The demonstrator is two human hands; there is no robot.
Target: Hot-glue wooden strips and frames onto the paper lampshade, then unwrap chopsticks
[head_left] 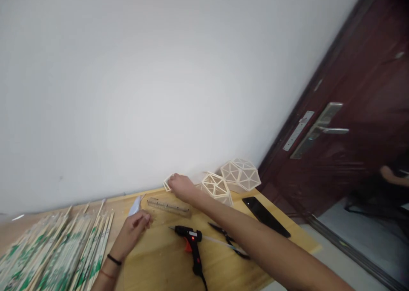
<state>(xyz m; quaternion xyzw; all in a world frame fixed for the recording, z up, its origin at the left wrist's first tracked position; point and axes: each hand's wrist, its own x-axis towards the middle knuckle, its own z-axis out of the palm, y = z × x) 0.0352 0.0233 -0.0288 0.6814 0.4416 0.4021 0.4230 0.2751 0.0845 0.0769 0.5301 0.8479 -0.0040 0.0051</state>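
Near the wall, my right hand [180, 186] reaches across the wooden table, its fingers closed on a small pale frame of thin sticks [166, 184]. My left hand [136, 229] hovers over the table's left part with fingers curled together; whether anything is between them is too small to tell. In front of that hand lies a clear ruler-like strip [168, 207]. A black glue gun [191, 240] with a red trigger and a lit red light rests between my arms. Beside my right forearm stands a ball-like stick lattice [215, 185], with a larger panelled one [241, 174] behind.
Many wrapped wooden chopsticks [60, 248] cover the left side. Partly under my right forearm lie black scissors [228, 237]. A black phone-like slab [266, 216] is near the right edge. A dark red door [351, 90] stands right, and another person's arm [393, 177] shows beyond.
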